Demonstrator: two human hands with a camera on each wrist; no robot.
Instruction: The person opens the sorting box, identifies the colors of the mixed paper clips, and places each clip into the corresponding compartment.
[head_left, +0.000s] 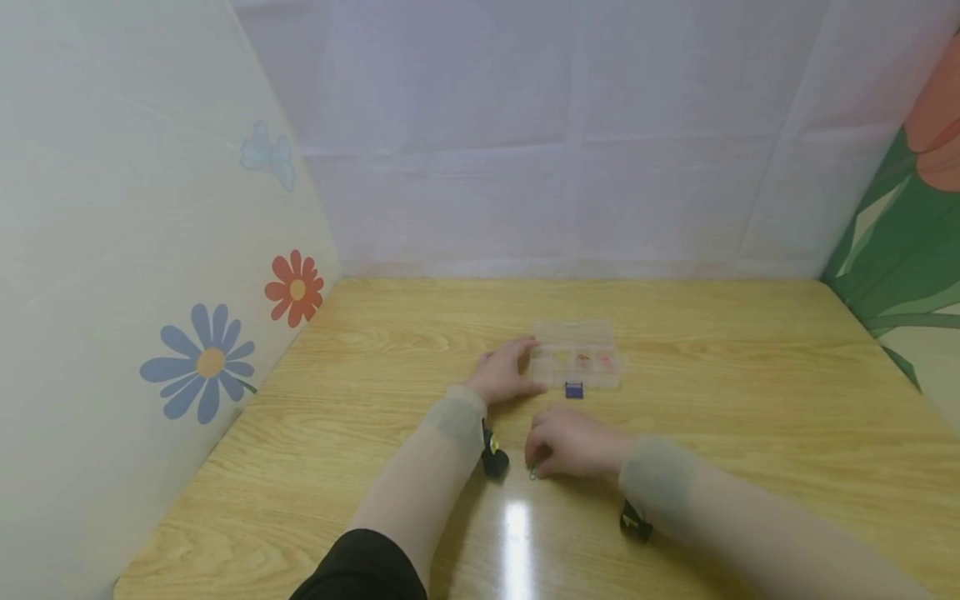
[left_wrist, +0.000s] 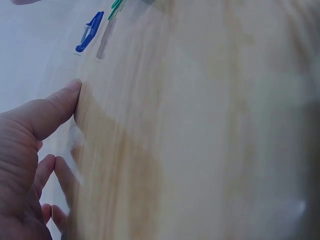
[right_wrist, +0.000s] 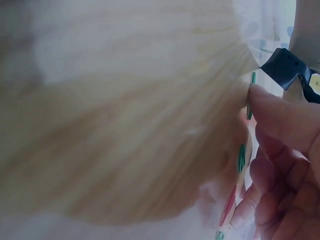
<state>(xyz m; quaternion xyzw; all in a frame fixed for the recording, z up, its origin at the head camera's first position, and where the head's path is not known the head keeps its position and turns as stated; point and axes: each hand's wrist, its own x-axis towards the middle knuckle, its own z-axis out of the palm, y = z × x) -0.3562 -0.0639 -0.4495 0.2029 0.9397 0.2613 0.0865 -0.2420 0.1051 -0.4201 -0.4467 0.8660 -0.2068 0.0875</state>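
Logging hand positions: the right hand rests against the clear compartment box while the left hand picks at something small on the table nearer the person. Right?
Sides are swapped. In the head view the left hand rests against the clear compartment box, and the right hand works at something small on the table.

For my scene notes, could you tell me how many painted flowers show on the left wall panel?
2: a blue flower low on the panel and a red flower nearer the back corner.
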